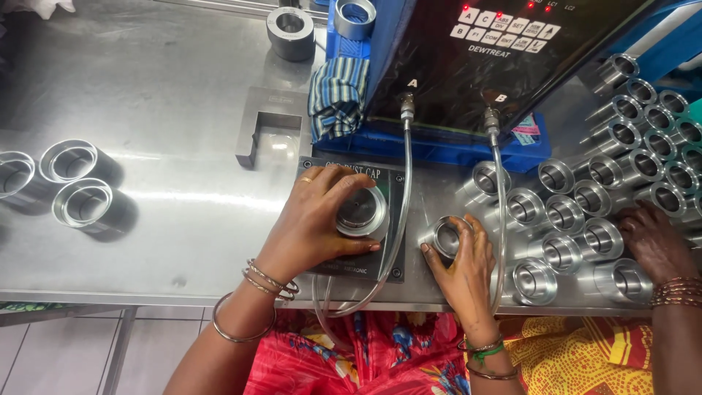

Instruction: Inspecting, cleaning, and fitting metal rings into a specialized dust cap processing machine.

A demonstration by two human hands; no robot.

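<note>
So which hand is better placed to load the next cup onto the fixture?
Right, probably: the right hand grasps a loose steel cup beside the black fixture plate, while the left hand is occupied on the seated cup there.

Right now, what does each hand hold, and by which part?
Left hand grips a metal cup by its rim on the black fixture. Right hand grips another metal cup by its side.
</note>
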